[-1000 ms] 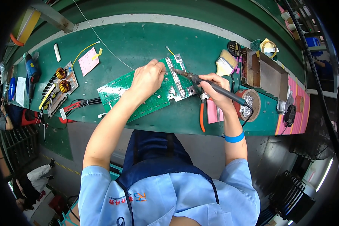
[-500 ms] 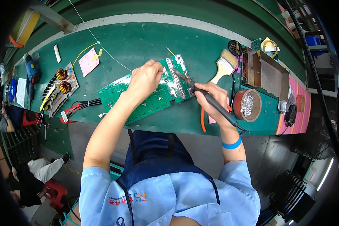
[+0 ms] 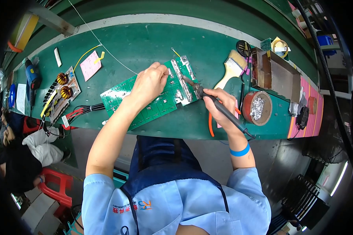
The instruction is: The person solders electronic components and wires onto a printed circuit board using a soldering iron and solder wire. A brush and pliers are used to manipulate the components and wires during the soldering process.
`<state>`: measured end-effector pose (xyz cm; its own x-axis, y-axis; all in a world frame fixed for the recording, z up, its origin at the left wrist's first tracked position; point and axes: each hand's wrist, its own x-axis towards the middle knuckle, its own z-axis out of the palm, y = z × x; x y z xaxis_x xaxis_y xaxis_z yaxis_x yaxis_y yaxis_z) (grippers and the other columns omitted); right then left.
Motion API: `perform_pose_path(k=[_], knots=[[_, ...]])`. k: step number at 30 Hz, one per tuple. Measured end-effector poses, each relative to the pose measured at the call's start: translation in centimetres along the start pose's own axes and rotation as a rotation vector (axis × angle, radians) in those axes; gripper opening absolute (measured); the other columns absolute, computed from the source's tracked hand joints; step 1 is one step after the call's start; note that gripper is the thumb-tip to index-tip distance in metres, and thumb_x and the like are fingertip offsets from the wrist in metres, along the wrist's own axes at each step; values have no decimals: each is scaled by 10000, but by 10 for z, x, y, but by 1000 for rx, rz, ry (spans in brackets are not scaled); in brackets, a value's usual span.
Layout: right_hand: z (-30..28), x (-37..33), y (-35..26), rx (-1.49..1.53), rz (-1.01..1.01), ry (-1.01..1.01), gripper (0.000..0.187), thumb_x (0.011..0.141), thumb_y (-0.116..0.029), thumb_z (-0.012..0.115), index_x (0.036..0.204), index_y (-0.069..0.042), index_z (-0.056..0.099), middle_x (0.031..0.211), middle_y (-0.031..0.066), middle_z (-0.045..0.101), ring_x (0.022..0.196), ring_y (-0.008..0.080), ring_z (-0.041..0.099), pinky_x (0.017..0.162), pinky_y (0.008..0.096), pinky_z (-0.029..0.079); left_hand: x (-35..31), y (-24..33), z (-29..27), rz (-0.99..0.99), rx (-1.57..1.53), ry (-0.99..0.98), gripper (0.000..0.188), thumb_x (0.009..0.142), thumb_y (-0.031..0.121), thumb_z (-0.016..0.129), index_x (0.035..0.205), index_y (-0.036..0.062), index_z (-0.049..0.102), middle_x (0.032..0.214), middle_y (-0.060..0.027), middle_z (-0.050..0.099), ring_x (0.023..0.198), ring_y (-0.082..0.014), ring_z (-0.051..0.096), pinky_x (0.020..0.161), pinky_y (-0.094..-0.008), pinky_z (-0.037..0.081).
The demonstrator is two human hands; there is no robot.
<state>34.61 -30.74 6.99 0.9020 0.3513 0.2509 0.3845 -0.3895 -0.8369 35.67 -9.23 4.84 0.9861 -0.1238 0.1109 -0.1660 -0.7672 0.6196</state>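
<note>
A green circuit board (image 3: 157, 107) lies solder side up on the green bench, slanting up to the right. My right hand (image 3: 222, 102) is wrapped round the dark handle of a soldering iron (image 3: 232, 118). Its tip points left and rests at or just over the long silvery solder strip (image 3: 181, 80) near the board's right end. Closed in a pinch, my left hand (image 3: 150, 81) is over the board's middle, left of the tip. A thin pale solder wire (image 3: 119, 59) runs down from the upper left into this hand; its end is hidden by the fingers.
Right of the board are a brush (image 3: 234, 67), orange-handled pliers (image 3: 211, 124), a round container of silvery scraps (image 3: 257, 107) and an open box (image 3: 282, 76). Leftward lie a board with copper coils (image 3: 66, 92), a pink slip (image 3: 90, 65) and a blue power tool (image 3: 32, 74). Another person sits lower left.
The circuit board has shifted very slightly left. Both my hands keep nearly the same pose and grip. At lower left, the seated person has moved and more of the red stool shows.
</note>
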Motion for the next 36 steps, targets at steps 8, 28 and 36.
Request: perform_pose_path(k=[8,28,36], knots=[[11,-14,15,-14,-108,47,196,631,-30,620,818,10,575,599,113,529,531,217,533,481,278,421,1,5,0,53,73,-13,60,698,71,559,745,37,574,748,-86,548,641,-250,557,565,-342,433],[15,-9,-4,-238,-442,-64,253,588,-32,645,819,-15,544,635,73,447,580,218,495,526,308,399,1,3,0,24,67,-6,72,688,67,575,756,42,580,736,-84,547,640,-244,558,570,-334,437],[27,-2,-33,-367,-333,-42,233,594,-37,647,804,-14,550,582,67,429,516,217,465,463,303,362,-4,0,-4,-6,67,1,73,685,58,570,754,40,583,704,-72,539,574,-208,533,539,-311,425]])
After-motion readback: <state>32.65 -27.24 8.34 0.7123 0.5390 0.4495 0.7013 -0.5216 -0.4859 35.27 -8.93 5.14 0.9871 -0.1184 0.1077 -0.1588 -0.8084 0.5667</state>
